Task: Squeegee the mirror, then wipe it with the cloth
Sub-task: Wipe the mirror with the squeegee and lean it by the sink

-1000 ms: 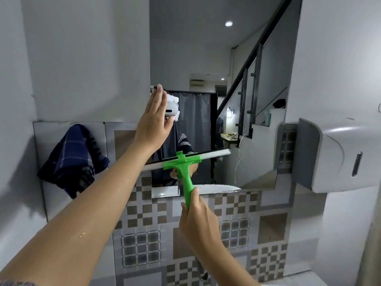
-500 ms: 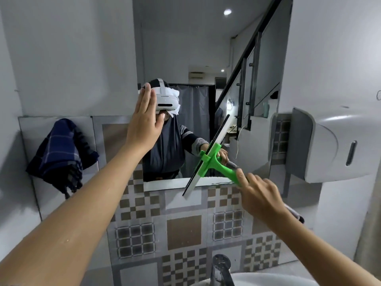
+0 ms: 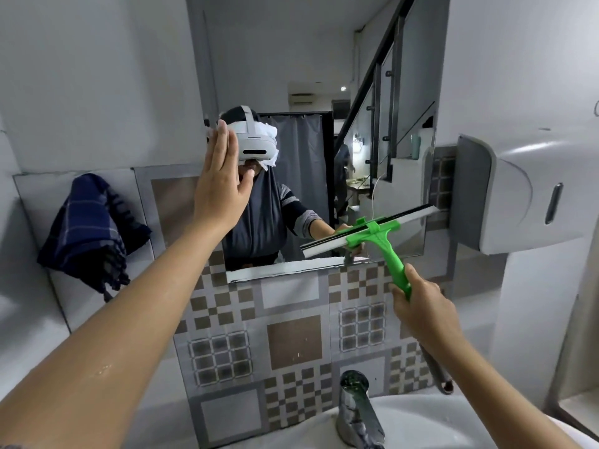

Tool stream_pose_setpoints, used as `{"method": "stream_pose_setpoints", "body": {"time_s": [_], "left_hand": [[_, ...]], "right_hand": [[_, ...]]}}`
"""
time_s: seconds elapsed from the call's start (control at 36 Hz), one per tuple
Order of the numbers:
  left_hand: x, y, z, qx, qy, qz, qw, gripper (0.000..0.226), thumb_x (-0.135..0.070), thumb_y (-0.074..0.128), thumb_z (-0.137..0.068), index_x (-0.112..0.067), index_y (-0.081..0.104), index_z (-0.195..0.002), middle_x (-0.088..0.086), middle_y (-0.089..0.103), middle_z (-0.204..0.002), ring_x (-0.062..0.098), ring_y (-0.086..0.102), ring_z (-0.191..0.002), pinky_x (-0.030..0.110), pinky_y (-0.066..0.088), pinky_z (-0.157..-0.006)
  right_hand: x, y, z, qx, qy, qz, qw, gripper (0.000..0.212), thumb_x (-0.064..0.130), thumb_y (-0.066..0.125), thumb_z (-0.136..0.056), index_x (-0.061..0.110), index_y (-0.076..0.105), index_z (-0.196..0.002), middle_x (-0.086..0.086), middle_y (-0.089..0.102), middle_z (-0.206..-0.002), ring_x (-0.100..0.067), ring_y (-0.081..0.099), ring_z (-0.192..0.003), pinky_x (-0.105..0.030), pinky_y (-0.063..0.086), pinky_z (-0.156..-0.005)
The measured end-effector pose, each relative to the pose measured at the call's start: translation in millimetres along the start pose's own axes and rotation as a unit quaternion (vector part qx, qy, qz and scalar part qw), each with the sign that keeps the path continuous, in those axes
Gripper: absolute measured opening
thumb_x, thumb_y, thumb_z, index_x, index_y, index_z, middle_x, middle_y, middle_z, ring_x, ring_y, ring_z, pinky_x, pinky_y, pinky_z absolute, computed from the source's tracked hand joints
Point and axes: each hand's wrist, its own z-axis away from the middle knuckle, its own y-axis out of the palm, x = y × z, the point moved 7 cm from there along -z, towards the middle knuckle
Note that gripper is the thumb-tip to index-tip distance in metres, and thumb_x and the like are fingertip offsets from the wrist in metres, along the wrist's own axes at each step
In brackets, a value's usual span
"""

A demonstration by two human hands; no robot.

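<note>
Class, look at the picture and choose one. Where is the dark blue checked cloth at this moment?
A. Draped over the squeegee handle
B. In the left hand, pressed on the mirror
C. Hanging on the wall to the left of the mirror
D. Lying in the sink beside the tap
C: the dark blue checked cloth hangs on the wall left of the mirror, while the left hand is flat and empty and the right hand grips the green squeegee.
</note>
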Motion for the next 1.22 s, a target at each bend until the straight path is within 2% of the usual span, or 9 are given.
{"method": "stream_pose_setpoints", "body": {"time_s": [0.08, 0.22, 0.44, 0.58, 0.75, 0.86, 1.03, 1.11, 1.22], "left_hand": [[-1.0, -0.1, 3.4, 0.008, -0.002, -0.002, 1.0, 0.063, -0.019, 0.05, -0.093, -0.001, 0.017, -0.144, 0.013, 0.009, -0.155, 0.027, 0.007, -0.143, 0.035, 0.025, -0.113], [-1.9, 1.0, 6.3, 0.018, -0.003, 0.0, 1.0, 0.065, -0.019, 0.05, -0.093, -0.002, 0.014, -0.144, 0.012, 0.006, -0.155, 0.026, 0.005, -0.143, 0.029, 0.018, -0.111], [-1.2, 1.3, 8.0, 0.018, -0.005, 0.004, 1.0, 0.066, -0.018, 0.05, -0.093, -0.003, 0.012, -0.145, 0.012, 0.004, -0.156, 0.025, 0.003, -0.143, 0.024, 0.009, -0.11], [0.4, 1.1, 9.1, 0.02, 0.004, 0.003, 1.0, 0.067, -0.02, 0.051, -0.093, -0.003, 0.012, -0.145, 0.012, 0.006, -0.155, 0.025, 0.005, -0.143, 0.025, 0.01, -0.11], [0.9, -0.6, 14.0, 0.033, 0.009, 0.008, 0.999, 0.068, -0.019, 0.05, -0.093, -0.005, 0.008, -0.145, 0.011, 0.003, -0.156, 0.024, 0.003, -0.143, 0.026, 0.013, -0.11], [1.9, -1.7, 18.0, 0.045, 0.006, 0.006, 0.999, 0.067, -0.019, 0.05, -0.093, -0.007, 0.009, -0.145, 0.009, 0.003, -0.156, 0.023, 0.003, -0.143, 0.029, 0.025, -0.105], [3.3, 1.5, 33.0, 0.065, -0.002, 0.008, 0.998, 0.065, -0.019, 0.049, -0.093, -0.007, 0.013, -0.145, 0.008, 0.006, -0.156, 0.023, 0.006, -0.143, 0.032, 0.043, -0.094], [3.5, 6.8, 45.4, 0.082, -0.009, 0.015, 0.997, 0.066, -0.017, 0.051, -0.092, -0.008, 0.013, -0.145, 0.008, 0.006, -0.156, 0.022, 0.005, -0.143, 0.032, 0.036, -0.101], [1.8, 14.5, 69.6, 0.112, -0.014, 0.032, 0.993, 0.069, -0.009, 0.052, -0.089, -0.009, 0.013, -0.146, 0.004, 0.003, -0.155, 0.019, 0.002, -0.143, 0.032, 0.045, -0.097]], "right_hand": [[1.2, 7.3, 2.6, 0.004, 0.029, -0.054, 0.998, 0.039, 0.028, 0.048, -0.094, 0.012, 0.042, -0.13, -0.002, 0.056, -0.079, -0.015, 0.05, -0.055, -0.022, 0.031, -0.042], [7.1, 12.4, 8.9, 0.009, 0.064, -0.124, 0.99, 0.013, 0.024, 0.049, -0.093, 0.012, 0.05, -0.095, -0.002, 0.054, -0.067, -0.016, 0.049, -0.051, -0.026, 0.031, -0.044], [26.8, 34.3, 20.1, -0.015, 0.116, -0.297, 0.948, 0.017, 0.024, 0.05, -0.092, 0.008, 0.054, -0.087, -0.008, 0.052, -0.066, -0.015, 0.043, -0.048, -0.031, 0.04, -0.046], [48.8, 36.0, 30.5, -0.038, 0.113, -0.348, 0.93, 0.022, 0.016, 0.05, -0.092, 0.008, 0.049, -0.071, -0.003, 0.043, -0.057, -0.012, 0.035, -0.044, -0.024, 0.032, -0.041], [83.4, 60.1, 45.1, -0.006, 0.071, -0.324, 0.943, 0.016, 0.021, 0.051, -0.092, 0.01, 0.049, -0.081, -0.005, 0.048, -0.06, -0.012, 0.038, -0.044, -0.028, 0.037, -0.042], [104.6, 74.4, 54.7, 0.017, 0.031, -0.253, 0.967, 0.013, 0.025, 0.049, -0.093, 0.013, 0.047, -0.096, -0.006, 0.056, -0.068, -0.015, 0.047, -0.05, -0.035, 0.048, -0.048], [123.2, 83.2, 67.5, 0.032, -0.01, -0.179, 0.983, 0.039, 0.029, 0.046, -0.094, 0.008, 0.041, -0.127, 0.003, 0.055, -0.078, -0.013, 0.055, -0.063, -0.03, 0.053, -0.054], [124.6, 85.1, 71.8, 0.048, -0.026, -0.154, 0.987, 0.033, 0.024, 0.045, -0.095, 0.009, 0.042, -0.124, 0.003, 0.054, -0.08, -0.012, 0.055, -0.064, -0.027, 0.052, -0.055], [122.1, 86.8, 81.8, 0.08, -0.033, -0.118, 0.989, 0.023, 0.02, 0.044, -0.093, 0.011, 0.044, -0.115, 0.004, 0.053, -0.081, -0.014, 0.058, -0.069, -0.03, 0.054, -0.06]]}}
